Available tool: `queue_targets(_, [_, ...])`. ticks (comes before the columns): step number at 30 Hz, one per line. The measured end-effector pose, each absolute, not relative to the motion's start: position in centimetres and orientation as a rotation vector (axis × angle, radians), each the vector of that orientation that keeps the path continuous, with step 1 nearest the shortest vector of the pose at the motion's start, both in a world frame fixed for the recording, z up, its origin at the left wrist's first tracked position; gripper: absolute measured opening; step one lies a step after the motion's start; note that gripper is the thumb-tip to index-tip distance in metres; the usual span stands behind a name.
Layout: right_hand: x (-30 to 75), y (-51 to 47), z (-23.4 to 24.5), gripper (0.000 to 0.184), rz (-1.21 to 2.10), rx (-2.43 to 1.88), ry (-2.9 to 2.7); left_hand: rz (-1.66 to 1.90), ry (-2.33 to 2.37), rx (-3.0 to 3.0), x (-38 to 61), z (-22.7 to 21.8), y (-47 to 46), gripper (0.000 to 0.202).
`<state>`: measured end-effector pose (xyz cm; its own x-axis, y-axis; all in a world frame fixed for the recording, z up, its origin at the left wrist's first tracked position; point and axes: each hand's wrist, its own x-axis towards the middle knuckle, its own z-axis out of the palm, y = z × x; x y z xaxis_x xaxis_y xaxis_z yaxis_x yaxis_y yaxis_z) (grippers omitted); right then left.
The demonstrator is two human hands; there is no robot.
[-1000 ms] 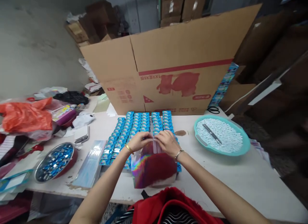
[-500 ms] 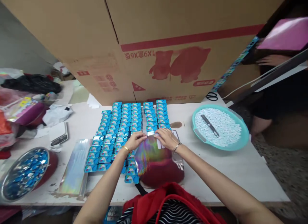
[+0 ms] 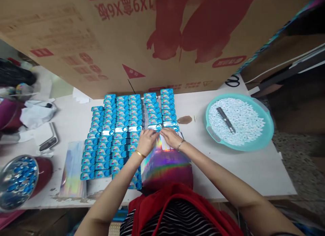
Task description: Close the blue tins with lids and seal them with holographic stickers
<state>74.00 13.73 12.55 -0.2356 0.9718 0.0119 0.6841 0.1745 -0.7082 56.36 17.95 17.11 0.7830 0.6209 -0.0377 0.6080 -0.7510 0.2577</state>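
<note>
A shiny rainbow holographic sheet (image 3: 166,166) lies in front of me, its near end by my red apron. My left hand (image 3: 147,141) pinches at its top left edge with fingertips together. My right hand (image 3: 173,138) is closed at the same edge, close beside the left, thumb and fingers pressed together. Just below the fingers, white strips (image 3: 165,143) lie at the top of the sheet. Small blue printed cases (image 3: 104,151) stand in several columns to the left of and beyond my hands. My left forearm hides part of the nearest columns.
A large cardboard box (image 3: 122,50) walls off the back. At right sits a turquoise basin (image 3: 261,141) of small white pieces, a dark tool (image 3: 225,119) on top. Left are a metal bowl (image 3: 38,175) of blue-and-silver pieces, holographic sheets (image 3: 73,168) and a white device (image 3: 47,136).
My hands have come closer together at the sheet's top edge. The sheet's sheen has shifted. My view has tilted down and nearer, and the pink sheet at right has left it.
</note>
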Motion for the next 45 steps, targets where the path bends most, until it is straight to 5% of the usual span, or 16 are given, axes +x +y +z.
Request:
queue_targets(15, [76.4,14.8,11.1,0.024,0.746,-1.750,-1.886,0.332,0.966,2.720,58.2,16.7,14.3,0.014])
queue_targets(20, [76.5,14.0,11.2,0.028,0.658,-1.572,-1.755,0.585,1.196,2.130,57.5,20.2,13.1,0.011])
queue_targets(26, [75.7,12.4,15.0,0.056,0.843,-1.412,-1.236,0.935,1.435,1.116,59.3,20.9,17.1,0.025])
queue_targets(32, [75.3,14.0,15.7,0.036,1.057,-1.466,-0.810,0.887,1.392,0.925,61.6,19.2,19.7,0.035])
queue_targets(45, [83.9,26.0,12.7,0.023,0.623,-1.639,-0.998,0.935,1.395,1.410,69.7,13.7,33.1,0.014])
